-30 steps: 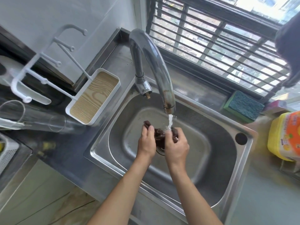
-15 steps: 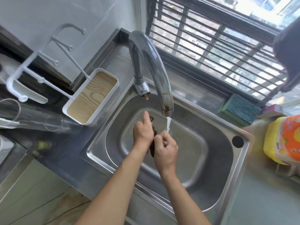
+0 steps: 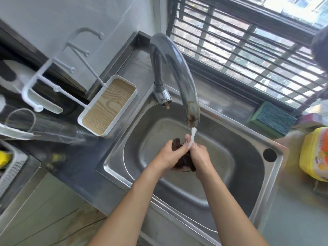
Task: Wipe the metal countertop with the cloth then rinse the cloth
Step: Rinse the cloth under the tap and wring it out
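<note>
A dark brown cloth (image 3: pixel 184 159) is bunched between both my hands over the steel sink (image 3: pixel 248 178). My left hand (image 3: pixel 170 154) grips its left end, and a dark lump of cloth pokes out above my fingers. My right hand (image 3: pixel 201 157) grips the right side. Water runs from the curved chrome tap (image 3: pixel 179 71) and lands where my two hands meet. The metal countertop (image 3: pixel 74 167) lies to the left of the sink.
A white rack with a wood-grain tray (image 3: pixel 108 105) stands on the counter left of the tap. Clear glasses (image 3: pixel 44 126) lie at the far left. A green scouring sponge (image 3: pixel 272 118) sits on the window ledge, and a yellow bottle (image 3: pixel 315 155) stands at the right.
My hands keep rubbing the cloth under the stream. My left hand has come down from its raised position, and both hands now close together on the cloth again.
</note>
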`<state>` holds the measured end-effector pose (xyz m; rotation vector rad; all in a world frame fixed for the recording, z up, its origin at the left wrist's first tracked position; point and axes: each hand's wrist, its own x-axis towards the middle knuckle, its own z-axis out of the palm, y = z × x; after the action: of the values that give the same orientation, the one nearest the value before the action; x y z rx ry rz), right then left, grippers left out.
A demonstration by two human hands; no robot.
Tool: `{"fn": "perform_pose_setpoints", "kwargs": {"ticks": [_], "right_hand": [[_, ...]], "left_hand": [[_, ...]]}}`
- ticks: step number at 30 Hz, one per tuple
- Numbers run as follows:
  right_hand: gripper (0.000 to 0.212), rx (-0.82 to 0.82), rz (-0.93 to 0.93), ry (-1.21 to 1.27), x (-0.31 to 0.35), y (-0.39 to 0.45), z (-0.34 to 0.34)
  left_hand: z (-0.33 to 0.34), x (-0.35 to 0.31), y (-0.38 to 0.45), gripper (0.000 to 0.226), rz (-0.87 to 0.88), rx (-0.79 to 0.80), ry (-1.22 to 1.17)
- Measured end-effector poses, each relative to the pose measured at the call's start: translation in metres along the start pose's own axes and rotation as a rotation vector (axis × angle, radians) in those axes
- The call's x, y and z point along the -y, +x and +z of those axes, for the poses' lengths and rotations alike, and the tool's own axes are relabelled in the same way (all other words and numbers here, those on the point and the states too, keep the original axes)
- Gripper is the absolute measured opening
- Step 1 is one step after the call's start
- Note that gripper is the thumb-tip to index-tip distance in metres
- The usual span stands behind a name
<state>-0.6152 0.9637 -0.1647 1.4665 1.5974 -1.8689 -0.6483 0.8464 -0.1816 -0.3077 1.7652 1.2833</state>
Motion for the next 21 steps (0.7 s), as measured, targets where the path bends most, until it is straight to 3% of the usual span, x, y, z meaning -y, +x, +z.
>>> {"fn": "perform_pose_setpoints", "kwargs": {"ticks": [4,6,10,12,15,17,19,21], "right_hand": [[0.045,-0.082,-0.045,0.119,-0.009,0.004,-0.015],[0.050,-0.145,-0.153,0.067,-0.015,0.000,-0.010],[0.030,-0.234,-0.731,-0.257,-0.027,-0.036,0.019],[0.031,-0.278,-0.872,-0.307,-0.026,-0.042,0.027],[0.052,-0.426,-0.564,-0.175,-0.006,-0.016,0.025],[0.052,-0.440,-0.390,-0.002,0.004,-0.001,0.021],[0.046,-0.389,-0.410,-0.016,0.001,-0.009,0.026],[0.037,-0.250,-0.557,-0.100,-0.010,-0.035,0.034]], "left_hand": [[-0.023,0.006,0.007,0.025,0.220,-0.372,0.280],[-0.020,0.002,0.001,0.017,0.344,-0.491,0.329],[0.006,-0.005,-0.016,0.041,0.529,-0.490,0.264],[0.008,-0.002,-0.019,0.053,0.605,-0.531,0.175],[0.018,0.005,-0.027,0.052,0.683,-0.503,0.142],[0.027,0.004,-0.033,0.055,0.723,-0.468,0.154],[0.024,-0.003,-0.027,0.058,0.700,-0.540,0.144],[0.010,-0.012,-0.016,0.060,0.592,-0.632,0.047]]}}
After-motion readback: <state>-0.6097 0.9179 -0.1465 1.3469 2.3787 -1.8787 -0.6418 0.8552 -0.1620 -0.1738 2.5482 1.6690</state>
